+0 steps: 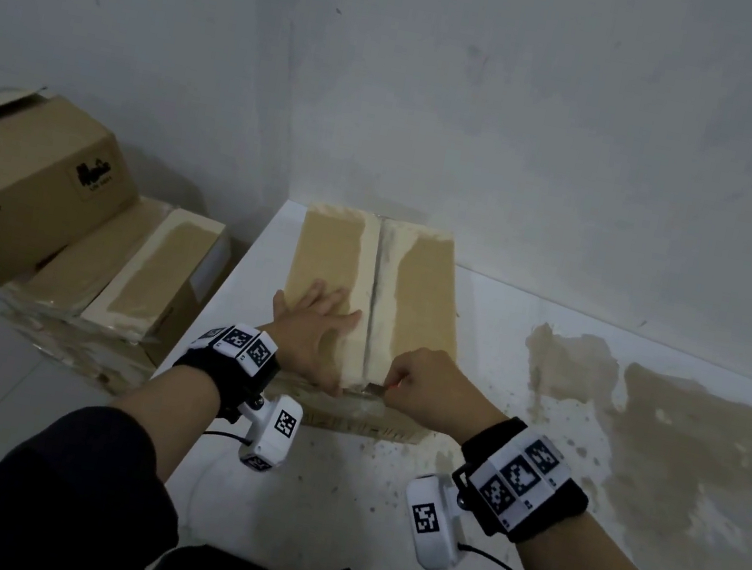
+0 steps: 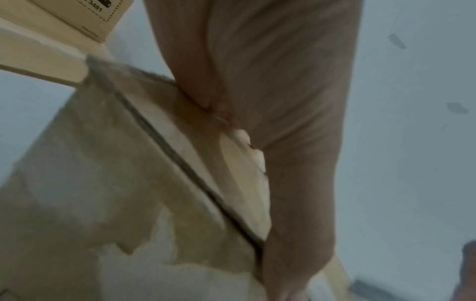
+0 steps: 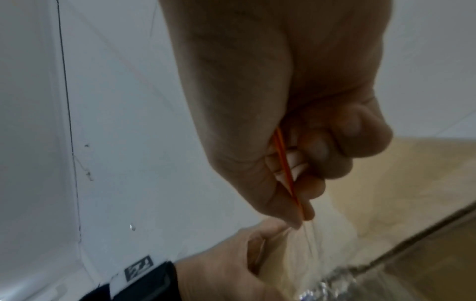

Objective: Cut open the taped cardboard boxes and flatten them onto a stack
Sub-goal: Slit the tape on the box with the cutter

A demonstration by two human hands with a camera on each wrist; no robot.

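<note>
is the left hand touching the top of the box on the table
Touching. The head view shows the left hand lying flat with spread fingers on the box top, left of the seam; the left wrist view shows the palm pressed on the cardboard.

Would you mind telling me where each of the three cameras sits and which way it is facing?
Head: worn on the head, looking forward and down at the box on the white table; both forearms, left hand and right hand show.
Left wrist: under the left wrist, looking along the palm at the box's centre seam.
Right wrist: under the right wrist, looking along the fist at the orange cutter; the left hand shows too.
Shared: all three see the box; head and right wrist see the cutter.
</note>
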